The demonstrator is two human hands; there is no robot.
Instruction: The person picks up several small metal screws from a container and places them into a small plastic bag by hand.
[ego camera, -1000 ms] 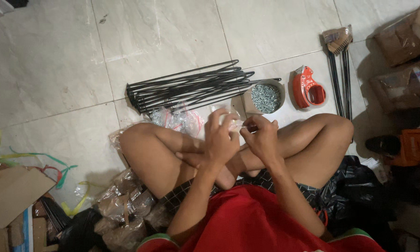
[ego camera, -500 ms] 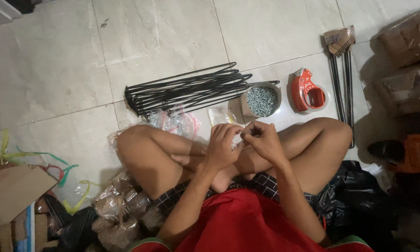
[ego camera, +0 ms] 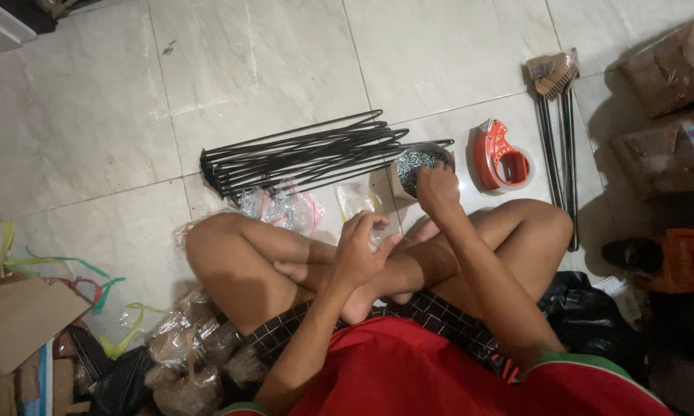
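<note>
I sit cross-legged on a tiled floor. My right hand (ego camera: 438, 187) reaches forward into a small round bowl (ego camera: 415, 156) filled with little silvery metal pieces. Its fingertips are down among them, so what they grip is hidden. My left hand (ego camera: 359, 248) rests over my crossed shins, its fingers curled around a small clear plastic bag (ego camera: 378, 239). More small clear bags (ego camera: 281, 206), some with red strips, lie on the floor just beyond my knees.
A bundle of long black bent metal rods (ego camera: 308, 152) lies left of the bowl, a red tape dispenser (ego camera: 502, 154) right of it. Two long-handled tools (ego camera: 555, 131) and cardboard boxes (ego camera: 667, 73) are at the right. Filled plastic packets (ego camera: 187, 347) and flat cardboard (ego camera: 23, 320) sit at my left.
My right hand has left the left hand and stretched forward into the bowl. The left hand stays over my legs with the small bag.
</note>
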